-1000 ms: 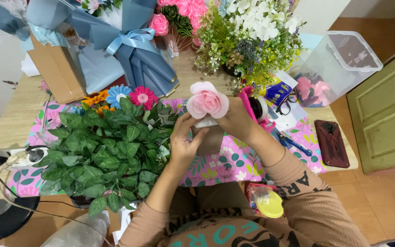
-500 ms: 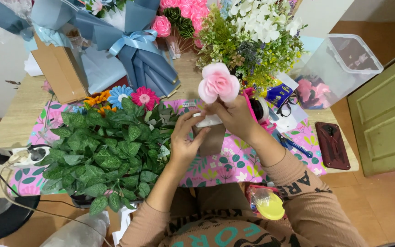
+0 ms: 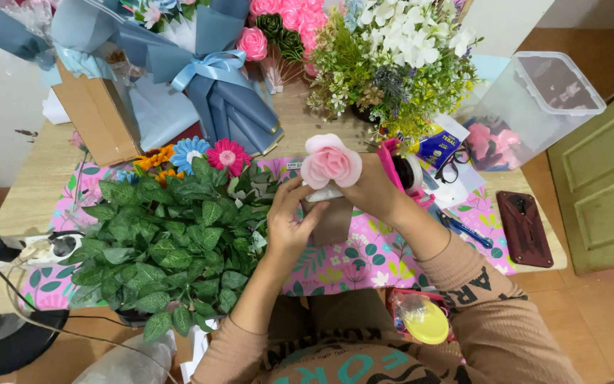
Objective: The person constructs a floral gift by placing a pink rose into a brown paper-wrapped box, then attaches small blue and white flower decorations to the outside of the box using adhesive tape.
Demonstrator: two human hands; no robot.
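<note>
A pink paper rose (image 3: 330,161) is held upright over the table's middle. My right hand (image 3: 374,188) grips it just under the bloom, where white material wraps the base. My left hand (image 3: 289,220) pinches the same wrapped base from the left side, fingers touching the white part and a brown strip hanging below it. Both forearms wear tan knit sleeves.
A large leafy green plant (image 3: 165,242) with orange, blue and pink daisies fills the left. Behind stand a blue-wrapped bouquet (image 3: 207,78), a white-flowered bouquet (image 3: 392,57), a clear plastic box (image 3: 534,107), a tape dispenser (image 3: 403,171), glasses, a dark phone (image 3: 524,227) and a flowered pink mat (image 3: 364,256).
The rose rose upward half a second ago and has come back down a little. Both hands stay closed on its base.
</note>
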